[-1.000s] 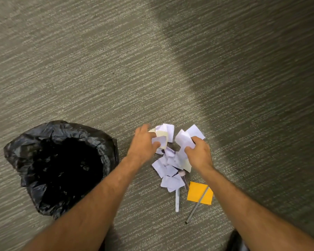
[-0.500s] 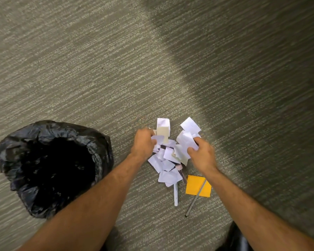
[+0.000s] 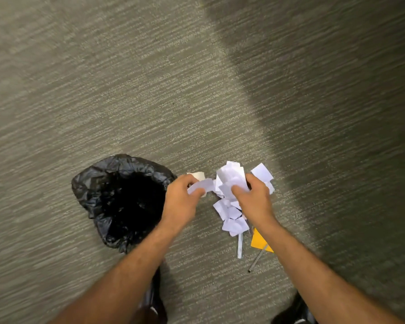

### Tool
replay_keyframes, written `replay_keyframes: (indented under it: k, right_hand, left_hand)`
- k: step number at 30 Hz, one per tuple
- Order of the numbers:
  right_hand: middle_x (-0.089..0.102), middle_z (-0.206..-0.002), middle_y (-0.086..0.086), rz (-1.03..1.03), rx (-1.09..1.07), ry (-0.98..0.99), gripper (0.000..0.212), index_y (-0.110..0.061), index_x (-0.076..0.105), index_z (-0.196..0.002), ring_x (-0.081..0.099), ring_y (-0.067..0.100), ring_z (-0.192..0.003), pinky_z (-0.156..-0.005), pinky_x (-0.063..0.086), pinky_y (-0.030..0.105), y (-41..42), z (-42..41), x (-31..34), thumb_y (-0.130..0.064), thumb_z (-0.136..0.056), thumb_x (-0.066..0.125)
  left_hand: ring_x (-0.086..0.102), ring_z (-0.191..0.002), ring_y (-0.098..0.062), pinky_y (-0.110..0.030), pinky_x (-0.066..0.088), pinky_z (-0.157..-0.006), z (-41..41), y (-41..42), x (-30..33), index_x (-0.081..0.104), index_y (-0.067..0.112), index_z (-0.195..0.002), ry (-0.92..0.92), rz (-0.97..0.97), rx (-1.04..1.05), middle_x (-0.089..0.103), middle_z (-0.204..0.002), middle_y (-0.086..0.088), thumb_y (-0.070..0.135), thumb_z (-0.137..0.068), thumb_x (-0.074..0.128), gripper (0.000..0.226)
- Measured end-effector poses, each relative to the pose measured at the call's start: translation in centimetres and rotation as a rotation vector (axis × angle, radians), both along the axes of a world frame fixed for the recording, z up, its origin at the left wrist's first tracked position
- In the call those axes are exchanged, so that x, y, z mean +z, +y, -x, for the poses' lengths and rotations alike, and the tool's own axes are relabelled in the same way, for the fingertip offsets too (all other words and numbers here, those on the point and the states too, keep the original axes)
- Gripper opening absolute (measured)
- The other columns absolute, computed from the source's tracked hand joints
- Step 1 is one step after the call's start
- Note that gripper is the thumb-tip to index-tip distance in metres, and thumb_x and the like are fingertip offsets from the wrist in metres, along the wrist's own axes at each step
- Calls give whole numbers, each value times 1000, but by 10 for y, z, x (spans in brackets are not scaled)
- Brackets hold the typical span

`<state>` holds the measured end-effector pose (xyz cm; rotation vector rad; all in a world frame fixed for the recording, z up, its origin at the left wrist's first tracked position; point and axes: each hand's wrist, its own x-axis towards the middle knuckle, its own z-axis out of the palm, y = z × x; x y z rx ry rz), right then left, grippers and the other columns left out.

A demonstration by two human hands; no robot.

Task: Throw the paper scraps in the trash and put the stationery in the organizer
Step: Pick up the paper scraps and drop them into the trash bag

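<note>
White paper scraps lie in a heap on the carpet. My left hand grips a few scraps beside the rim of the black trash bag. My right hand clutches a bunch of scraps above the heap. Below the heap lie a white pen, an orange sticky pad and a thin dark pen. No organizer is in view.
Grey-green striped carpet covers the whole floor, with a darker shadow band at the right. Dark shoes show at the bottom edge.
Both hands have closed on scraps and lifted them off the heap. The view has shifted, so the trash bag now sits closer to the left hand.
</note>
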<state>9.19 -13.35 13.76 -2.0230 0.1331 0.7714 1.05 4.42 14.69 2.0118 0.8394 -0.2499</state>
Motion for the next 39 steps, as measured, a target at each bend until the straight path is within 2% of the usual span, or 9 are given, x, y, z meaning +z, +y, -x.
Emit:
replay_keyframes:
  k: [5,8,13,15,19,23,26,33,39]
  right_hand:
    - [36,-63,-5,-179,18,54,21,-16,47,-70,30,11,-58,-51,28,25,52,31,48,-11,-84,61]
    - [54,-69,-9,-191,59,102,8,-22,61,-85,44,10,-62,-56,37,26,88,58,59,-14,-82,62]
    - [67,-83,-3,-120,176,86,20,-24,62,-96,59,13,-72,-61,49,28,127,104,45,-21,-78,68]
    - [68,-87,-3,-138,197,96,29,-23,64,-106,65,17,-78,-70,55,37,134,115,37,-19,-78,73]
    - [67,-90,-7,-119,132,99,39,-22,63,-119,65,17,-80,-74,56,33,123,123,25,-21,-82,75]
    - [64,-91,-14,-40,126,76,31,-24,63,-120,62,7,-82,-73,52,29,82,109,15,-19,-90,67]
    - [67,-92,-7,37,113,31,28,-16,65,-119,63,13,-80,-77,54,34,47,86,8,-13,-91,65]
    - [65,-80,-4,220,52,-13,22,-14,67,-108,64,25,-76,-70,54,37,-46,23,-49,-9,-86,64]
    - [64,-114,13,379,79,-117,37,-10,62,-121,60,31,-104,-86,49,39,-104,-17,-114,-11,-85,67]
  left_hand:
    - [56,-71,1,-10,35,-60,57,52,38,58,34,-70,15,-76,150,62,-74,13,18,-78,75,24]
    - [58,-72,0,-14,37,-61,84,79,45,58,31,-73,48,-106,227,63,-76,13,19,-80,75,22]
    - [63,-80,-12,-30,46,-71,109,100,32,62,28,-78,64,-87,321,67,-85,7,18,-77,77,19]
    - [64,-90,-13,-27,46,-81,115,104,26,66,24,-91,55,-93,331,70,-98,5,13,-79,80,21]
    - [58,-102,-8,-24,43,-88,122,99,27,67,19,-116,39,-173,337,67,-115,6,18,-85,77,32]
    - [59,-99,-2,-26,50,-86,107,76,38,67,25,-109,-94,-197,222,63,-108,14,18,-88,73,22]
    - [64,-92,-1,-26,54,-81,79,45,36,68,22,-107,-195,-123,130,65,-101,14,13,-88,73,21]
    - [64,-104,-15,-35,52,-92,2,-44,-48,65,15,-118,-78,-8,38,67,-114,2,16,-88,72,30]
    - [43,-130,-36,-42,38,-107,-48,-83,-156,45,6,-139,227,21,224,41,-141,-16,24,-85,76,65]
